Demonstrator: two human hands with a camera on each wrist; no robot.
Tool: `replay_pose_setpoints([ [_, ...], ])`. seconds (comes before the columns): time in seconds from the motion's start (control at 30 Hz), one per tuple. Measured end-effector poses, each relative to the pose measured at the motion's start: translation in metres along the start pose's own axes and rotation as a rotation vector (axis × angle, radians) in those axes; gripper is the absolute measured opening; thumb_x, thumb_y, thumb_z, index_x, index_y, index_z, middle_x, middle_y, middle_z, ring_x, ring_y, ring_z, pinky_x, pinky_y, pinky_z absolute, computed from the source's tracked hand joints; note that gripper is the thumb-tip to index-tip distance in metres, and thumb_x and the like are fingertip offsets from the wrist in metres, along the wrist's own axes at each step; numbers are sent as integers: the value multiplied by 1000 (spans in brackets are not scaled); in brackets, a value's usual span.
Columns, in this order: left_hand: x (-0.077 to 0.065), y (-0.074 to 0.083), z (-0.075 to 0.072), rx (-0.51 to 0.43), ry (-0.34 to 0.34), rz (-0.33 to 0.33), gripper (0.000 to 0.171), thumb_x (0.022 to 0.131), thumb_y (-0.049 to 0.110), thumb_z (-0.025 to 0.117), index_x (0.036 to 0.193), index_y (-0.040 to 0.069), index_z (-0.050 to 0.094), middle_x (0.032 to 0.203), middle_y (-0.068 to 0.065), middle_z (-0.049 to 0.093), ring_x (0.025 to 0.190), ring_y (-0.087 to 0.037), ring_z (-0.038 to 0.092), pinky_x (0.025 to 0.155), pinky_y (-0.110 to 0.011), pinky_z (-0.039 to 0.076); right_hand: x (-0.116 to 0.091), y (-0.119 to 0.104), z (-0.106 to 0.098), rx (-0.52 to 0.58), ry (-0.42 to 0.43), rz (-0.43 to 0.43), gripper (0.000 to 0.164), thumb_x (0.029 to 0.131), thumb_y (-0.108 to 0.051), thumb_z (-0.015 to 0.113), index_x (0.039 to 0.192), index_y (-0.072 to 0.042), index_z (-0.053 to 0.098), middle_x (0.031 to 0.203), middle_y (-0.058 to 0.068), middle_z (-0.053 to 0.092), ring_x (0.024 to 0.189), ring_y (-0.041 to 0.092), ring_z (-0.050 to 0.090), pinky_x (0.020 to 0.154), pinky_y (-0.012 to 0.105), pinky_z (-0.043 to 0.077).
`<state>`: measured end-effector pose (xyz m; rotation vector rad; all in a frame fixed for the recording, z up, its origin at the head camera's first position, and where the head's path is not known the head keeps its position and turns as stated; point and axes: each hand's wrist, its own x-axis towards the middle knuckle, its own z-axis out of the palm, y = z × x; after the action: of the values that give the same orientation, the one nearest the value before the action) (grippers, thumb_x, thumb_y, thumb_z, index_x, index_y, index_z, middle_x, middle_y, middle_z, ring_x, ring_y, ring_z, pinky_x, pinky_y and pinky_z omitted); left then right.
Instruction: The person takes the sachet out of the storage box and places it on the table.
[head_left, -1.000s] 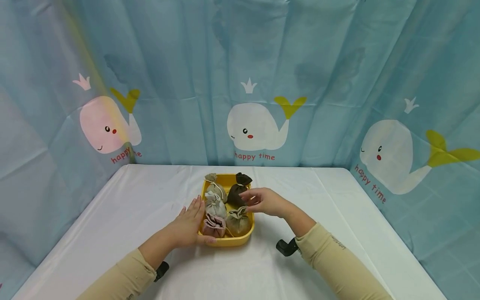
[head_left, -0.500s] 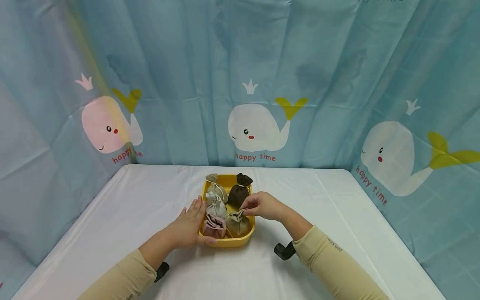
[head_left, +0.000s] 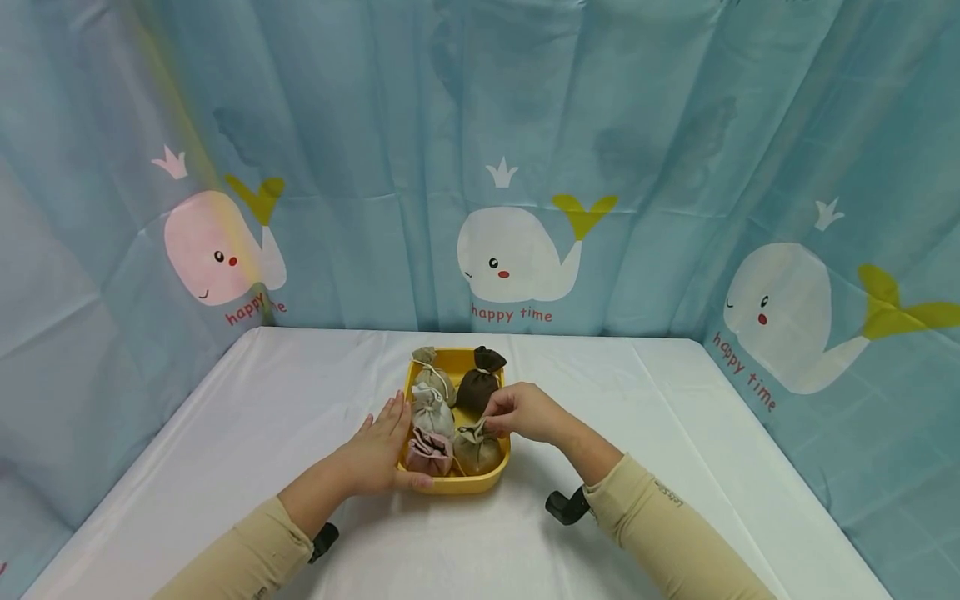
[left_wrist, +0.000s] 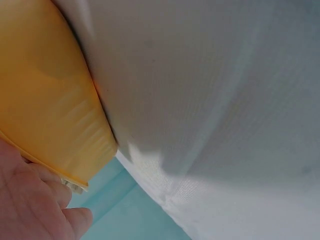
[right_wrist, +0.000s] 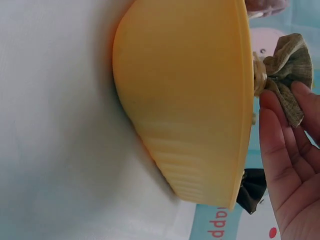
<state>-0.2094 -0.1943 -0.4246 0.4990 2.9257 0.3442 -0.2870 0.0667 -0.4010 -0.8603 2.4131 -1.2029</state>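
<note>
A yellow plastic basket (head_left: 465, 485) holds several small drawstring pouches. My right hand (head_left: 528, 412) pinches the gathered top of the khaki pouch (head_left: 477, 452) at the front right; in the right wrist view, thumb and fingers grip its ruffled cloth (right_wrist: 289, 55) above the tied cord. The pouch's body sits inside the basket. My left hand (head_left: 372, 454) rests along the basket's left side with straight fingers, the thumb at the front. Down the left lie a beige pouch (head_left: 437, 385), a white pouch (head_left: 432, 414) and a pink pouch (head_left: 427, 457). A dark brown pouch (head_left: 477, 390) lies at the back right.
The basket stands on a white-covered table (head_left: 630, 392). A blue curtain (head_left: 360, 167) with whale prints encloses the back and sides. Black wrist-camera mounts (head_left: 567, 506) hang beneath both forearms.
My right hand has come slightly down and its fingers have closed on the top of the khaki pouch. The left hand and basket have stayed in place.
</note>
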Motion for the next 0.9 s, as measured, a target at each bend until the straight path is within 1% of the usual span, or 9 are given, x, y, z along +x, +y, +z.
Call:
replay_pose_setpoints([
  [0.1,0,1,-1,-1,-2,-4,125,63,83,46,145,-2,3,151,-19,-7,139,-33,-3,108,-54,10,0,0,1,-8,17,-5,9,82,-15,68,75,-11,68,69,1,65,65,18,61,66,41,52],
  [0.17,0,1,-1,2,-3,-7,126,62,83,46,145,-2,3,151,-19,-6,139,-33,-2,108,-54,10,0,-1,1,-17,27,-1,9,83,-14,68,75,-11,68,68,0,65,65,18,62,64,38,53],
  [0.2,0,1,-1,1,-2,-7,126,62,83,46,145,-2,4,151,-19,-6,139,-33,-2,108,-55,10,0,-1,1,-18,29,1,9,83,-14,68,75,-12,68,68,-1,65,65,18,62,65,40,53],
  [0.33,0,1,-1,2,-10,-16,127,61,83,46,145,-2,3,151,-18,-8,139,-32,-3,108,-54,10,0,-3,2,-21,39,0,9,83,-13,67,74,-12,67,67,-1,64,64,18,62,61,34,52],
  [0.4,0,1,-1,-4,-14,-19,127,61,83,47,145,-1,2,151,-18,-9,139,-32,-3,108,-54,10,-1,-4,2,-18,48,-14,9,83,-12,67,74,-12,67,67,-1,64,64,17,61,60,34,52],
  [0.47,-1,1,-2,-7,-14,-19,127,61,83,47,145,-1,2,151,-18,-9,139,-32,-2,108,-54,10,-1,-5,1,-16,57,-26,9,84,-11,66,75,-12,67,67,-1,63,63,16,61,59,31,52],
  [0.63,-2,1,-2,-10,-14,-15,127,61,83,47,145,-2,2,151,-19,-7,139,-32,-3,108,-54,10,-3,-11,-1,15,79,-30,9,85,-12,65,76,-12,67,70,-1,64,64,16,62,62,32,53],
  [0.9,-1,1,0,-7,-7,-11,128,60,84,45,145,-1,2,151,-18,-6,139,-31,-4,108,-54,10,-5,-18,-6,51,104,-62,9,85,-11,64,77,-10,67,72,2,64,67,22,63,64,39,54],
])
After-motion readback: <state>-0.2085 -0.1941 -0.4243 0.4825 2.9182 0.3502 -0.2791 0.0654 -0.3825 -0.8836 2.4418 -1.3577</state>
